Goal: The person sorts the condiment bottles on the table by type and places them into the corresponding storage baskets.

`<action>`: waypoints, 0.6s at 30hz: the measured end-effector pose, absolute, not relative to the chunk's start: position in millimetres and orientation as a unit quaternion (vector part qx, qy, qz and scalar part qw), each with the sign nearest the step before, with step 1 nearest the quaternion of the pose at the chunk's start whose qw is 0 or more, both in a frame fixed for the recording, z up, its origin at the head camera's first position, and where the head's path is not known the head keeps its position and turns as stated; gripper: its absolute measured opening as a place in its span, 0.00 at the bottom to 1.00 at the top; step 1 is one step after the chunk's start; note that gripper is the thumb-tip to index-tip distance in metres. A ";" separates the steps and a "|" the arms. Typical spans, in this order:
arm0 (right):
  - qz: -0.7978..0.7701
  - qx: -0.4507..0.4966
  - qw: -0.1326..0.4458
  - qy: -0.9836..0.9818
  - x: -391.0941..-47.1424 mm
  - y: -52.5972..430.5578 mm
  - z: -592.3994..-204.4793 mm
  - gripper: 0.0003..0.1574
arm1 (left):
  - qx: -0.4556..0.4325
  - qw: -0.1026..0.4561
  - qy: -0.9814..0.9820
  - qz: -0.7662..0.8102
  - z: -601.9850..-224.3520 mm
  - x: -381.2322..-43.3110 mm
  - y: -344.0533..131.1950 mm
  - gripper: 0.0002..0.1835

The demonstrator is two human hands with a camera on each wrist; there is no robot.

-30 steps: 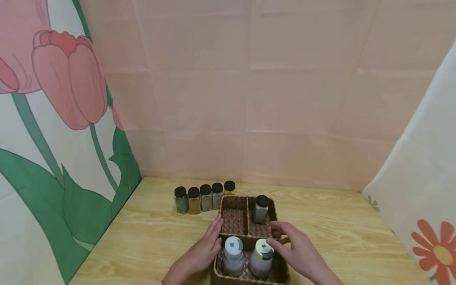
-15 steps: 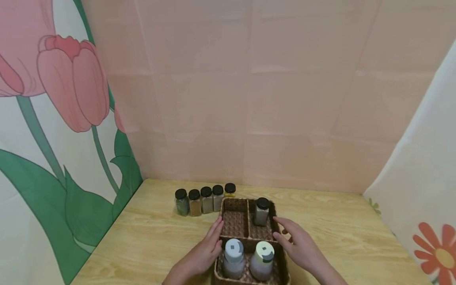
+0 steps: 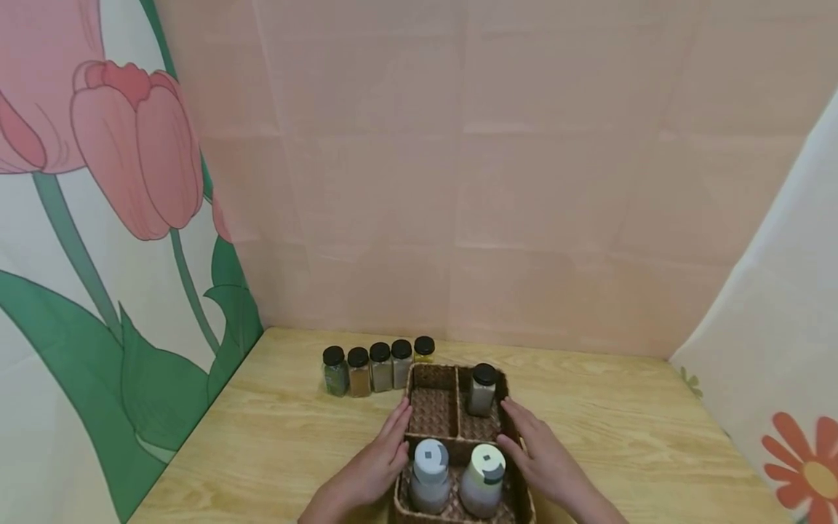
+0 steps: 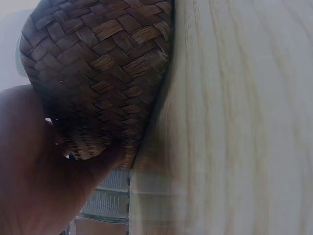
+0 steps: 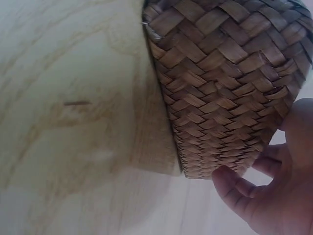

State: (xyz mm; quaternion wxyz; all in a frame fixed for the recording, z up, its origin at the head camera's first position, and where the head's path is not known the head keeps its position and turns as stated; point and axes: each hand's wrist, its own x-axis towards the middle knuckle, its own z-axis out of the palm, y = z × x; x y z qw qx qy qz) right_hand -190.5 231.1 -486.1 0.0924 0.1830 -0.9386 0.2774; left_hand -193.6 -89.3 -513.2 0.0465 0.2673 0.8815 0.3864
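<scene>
A brown woven basket (image 3: 432, 415) with dividers stands on the table. Two shaker bottles are upright in its front section: one with a white cap (image 3: 430, 477), one with a pale yellow-green cap (image 3: 484, 484). A black-lidded glass spice jar (image 3: 482, 394) occupies the back right compartment. My left hand (image 3: 376, 464) rests along the basket's left side, fingers fairly straight; the left wrist view shows its thumb against the weave (image 4: 105, 68). On the opposite side, my right hand (image 3: 546, 455) touches the right wall, fingers extended; the right wrist view shows fingertips at the weave (image 5: 220, 93).
Several black-lidded spice jars (image 3: 380, 370) stand in a row behind and left of the basket; the rightmost, with yellow contents (image 3: 424, 349), is partly hidden by it. The wood-grain table (image 3: 622, 415) ends at a pink cloth backdrop (image 3: 524, 218).
My right hand has drawn back from beside the yellow-green-capped bottle and now lies along the basket's right wall. The left hand has stayed at its side; basket and bottles look unmoved.
</scene>
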 end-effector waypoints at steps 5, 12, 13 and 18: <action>0.264 0.188 0.107 -0.940 -186.5 229.5 -486.5 0.34 | 0.270 0.044 0.881 0.385 -513.3 -193.3 -88.8 0.32; 0.252 0.167 0.083 -0.950 -183.8 229.4 -490.5 0.34 | 0.268 0.045 0.882 0.386 -513.0 -192.4 -87.8 0.32; 0.251 0.161 0.076 -0.951 -183.7 229.1 -491.0 0.34 | 0.267 0.045 0.882 0.386 -513.0 -192.3 -87.8 0.32; 0.255 0.128 0.039 -0.958 -183.3 227.5 -491.4 0.38 | 0.264 0.049 0.882 0.388 -512.1 -192.6 -88.3 0.33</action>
